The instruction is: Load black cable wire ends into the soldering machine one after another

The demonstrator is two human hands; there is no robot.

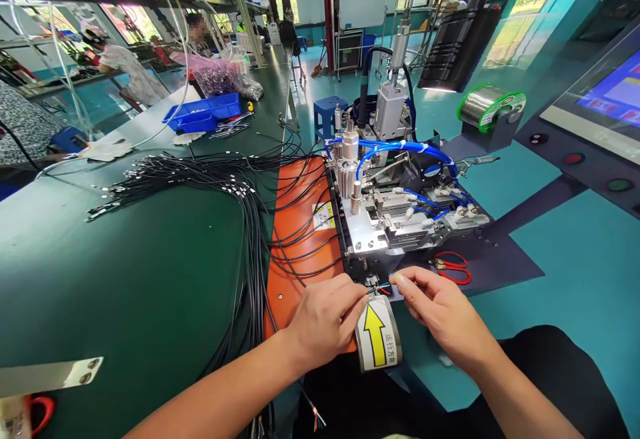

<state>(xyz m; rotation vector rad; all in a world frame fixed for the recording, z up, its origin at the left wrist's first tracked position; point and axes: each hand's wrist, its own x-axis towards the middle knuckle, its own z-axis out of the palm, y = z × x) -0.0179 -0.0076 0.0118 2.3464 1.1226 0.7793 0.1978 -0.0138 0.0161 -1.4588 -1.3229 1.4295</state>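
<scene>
My left hand (327, 312) is closed, thumb and forefinger pinching the stripped end of a black cable. Thin coloured wires (383, 288), red and blue among them, fan out from that end. From the other side, my right hand (440, 306) pinches at the tips of these wires; its fingertips cover the exact contact. Just below the wires is a rounded guard (380, 336) with a yellow arrow label. Behind both hands stands a machine (395, 206) with metal cylinders and blue air tubes. Another cable end with bare-fanned wires (317, 419) hangs below my left forearm.
A bundle of black cables (253, 259) bends over the green table (165, 292) beside an orange plate (300, 246). Red-handled scissors (453, 267) lie right of the machine. A solder spool (493, 107), control panel (590, 152) and blue tray (205, 114) stand farther off. People sit at back left.
</scene>
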